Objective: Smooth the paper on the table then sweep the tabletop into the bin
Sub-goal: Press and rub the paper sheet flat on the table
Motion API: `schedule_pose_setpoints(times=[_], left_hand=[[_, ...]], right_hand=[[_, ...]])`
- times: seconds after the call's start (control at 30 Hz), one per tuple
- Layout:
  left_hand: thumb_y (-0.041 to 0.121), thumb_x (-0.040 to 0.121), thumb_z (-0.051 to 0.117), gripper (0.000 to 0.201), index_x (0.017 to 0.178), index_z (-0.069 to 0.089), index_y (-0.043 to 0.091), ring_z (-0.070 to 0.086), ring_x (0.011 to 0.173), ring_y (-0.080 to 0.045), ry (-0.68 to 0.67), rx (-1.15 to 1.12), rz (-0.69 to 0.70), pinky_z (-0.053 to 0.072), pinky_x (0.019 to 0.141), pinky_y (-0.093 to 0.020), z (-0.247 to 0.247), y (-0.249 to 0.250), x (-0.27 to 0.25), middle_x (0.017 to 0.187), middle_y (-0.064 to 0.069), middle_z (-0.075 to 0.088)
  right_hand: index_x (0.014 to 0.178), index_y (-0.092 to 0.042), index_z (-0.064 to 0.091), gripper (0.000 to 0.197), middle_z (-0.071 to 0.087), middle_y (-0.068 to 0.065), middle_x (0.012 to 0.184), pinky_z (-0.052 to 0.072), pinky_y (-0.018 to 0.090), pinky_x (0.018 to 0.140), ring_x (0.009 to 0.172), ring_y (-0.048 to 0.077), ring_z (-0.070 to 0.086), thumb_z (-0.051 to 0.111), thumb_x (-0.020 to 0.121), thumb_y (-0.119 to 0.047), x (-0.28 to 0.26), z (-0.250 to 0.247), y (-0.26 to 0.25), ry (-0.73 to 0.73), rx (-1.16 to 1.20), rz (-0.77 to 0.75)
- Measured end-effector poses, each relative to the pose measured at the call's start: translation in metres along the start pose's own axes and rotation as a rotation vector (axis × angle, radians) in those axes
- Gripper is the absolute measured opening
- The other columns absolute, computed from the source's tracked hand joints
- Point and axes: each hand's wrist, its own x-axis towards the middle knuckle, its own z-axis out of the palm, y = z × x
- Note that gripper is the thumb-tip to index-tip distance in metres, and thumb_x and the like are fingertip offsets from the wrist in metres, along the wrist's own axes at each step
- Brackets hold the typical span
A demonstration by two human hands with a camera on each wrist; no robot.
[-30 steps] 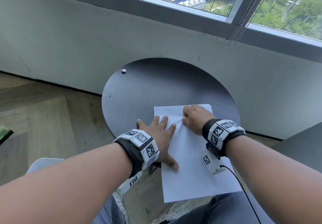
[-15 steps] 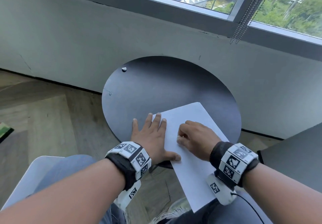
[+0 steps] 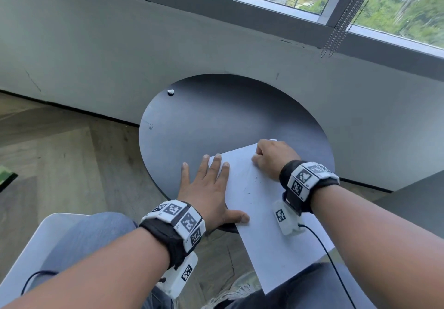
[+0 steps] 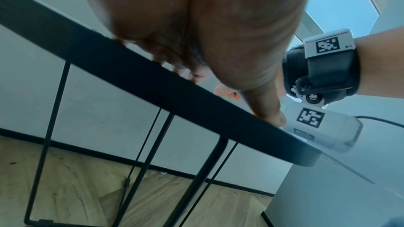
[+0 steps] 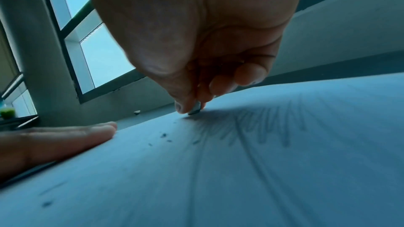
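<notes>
A white sheet of paper (image 3: 264,212) lies slanted on the round black table (image 3: 228,116), its near end hanging over the table's edge above my lap. My left hand (image 3: 211,176) lies flat with straight fingers on the paper's left edge and the tabletop. My right hand (image 3: 262,155) is curled at the sheet's far corner. In the right wrist view its thumb and fingers pinch a small pale eraser-like piece (image 5: 195,109) against the paper (image 5: 218,179), beside grey pencil scribbles. Dark crumbs (image 5: 164,135) lie scattered on the sheet. A small white bit (image 3: 170,92) sits at the table's far left rim.
A grey wall under a window stands right behind the table, with a bead chain (image 3: 336,32) hanging down. Wooden floor lies to the left. A white seat (image 3: 36,248) is under my legs, and a dark grey surface (image 3: 420,200) is at the right.
The paper has turned, its far end swinging right. My right hand drew back toward me, then went out to the far corner. My left hand stayed flat at the left edge.
</notes>
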Motion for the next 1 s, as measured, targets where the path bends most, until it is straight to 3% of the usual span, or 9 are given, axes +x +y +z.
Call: schedule_pose_setpoints(times=[0.1,0.23,0.43,0.57,0.7,0.87,1.0], left_hand=[[0.099,0.065,0.04,0.133,0.16,-0.014,0.023,-0.03,0.151,-0.02,0.001,-0.002,0.0,-0.015,0.116,-0.067,0.0,-0.001,-0.001,0.166,0.003,-0.028],[0.099,0.067,0.039,0.132,0.16,-0.014,0.023,-0.029,0.152,-0.021,0.008,0.002,0.013,-0.016,0.116,-0.066,0.001,0.001,-0.001,0.167,0.002,-0.027],[0.098,0.067,0.04,0.13,0.16,-0.015,0.025,-0.031,0.151,-0.022,0.011,0.003,0.01,-0.015,0.116,-0.067,0.003,-0.002,0.0,0.166,0.001,-0.029],[0.098,0.069,0.039,0.123,0.159,-0.014,0.033,-0.031,0.151,-0.024,0.006,0.011,0.026,-0.014,0.114,-0.069,0.002,0.0,0.001,0.166,0.0,-0.029],[0.098,0.067,0.039,0.125,0.159,-0.013,0.033,-0.031,0.151,-0.024,-0.008,0.012,0.021,-0.014,0.115,-0.069,0.002,-0.001,0.002,0.166,0.0,-0.028],[0.099,0.066,0.04,0.126,0.159,-0.014,0.033,-0.031,0.151,-0.024,-0.015,0.008,0.016,-0.015,0.114,-0.069,0.001,0.0,0.002,0.166,0.0,-0.029],[0.099,0.066,0.039,0.126,0.159,-0.015,0.032,-0.031,0.151,-0.024,-0.019,0.012,0.018,-0.014,0.114,-0.069,0.0,-0.002,0.001,0.166,0.0,-0.029]], right_hand=[[0.08,-0.023,0.05,0.011,0.056,-0.007,0.089,0.036,0.032,0.065,0.087,0.019,0.052,0.051,0.089,-0.031,-0.024,0.003,-0.008,-0.01,0.001,-0.079],[0.082,-0.022,0.051,0.015,0.058,-0.006,0.086,0.041,0.035,0.07,0.082,0.02,0.051,0.052,0.092,-0.034,-0.07,0.016,-0.016,-0.056,-0.015,-0.248],[0.081,-0.028,0.045,0.018,0.055,-0.01,0.085,0.044,0.033,0.074,0.08,0.014,0.05,0.053,0.094,-0.038,-0.08,0.017,-0.013,-0.03,0.011,-0.361],[0.083,-0.028,0.045,0.017,0.055,-0.01,0.087,0.046,0.036,0.076,0.083,0.016,0.05,0.051,0.094,-0.038,-0.078,0.023,-0.012,-0.076,-0.019,-0.306],[0.087,-0.024,0.05,0.014,0.058,-0.006,0.093,0.047,0.038,0.079,0.089,0.02,0.053,0.049,0.094,-0.037,-0.048,0.015,-0.009,-0.018,-0.015,-0.177],[0.08,-0.024,0.047,0.013,0.055,-0.001,0.097,0.039,0.033,0.07,0.087,0.021,0.052,0.049,0.089,-0.034,0.001,0.003,0.0,0.012,-0.02,-0.017],[0.083,-0.024,0.051,0.012,0.056,-0.006,0.089,0.04,0.033,0.069,0.085,0.019,0.052,0.051,0.091,-0.033,-0.024,0.006,-0.013,-0.018,-0.022,-0.115]])
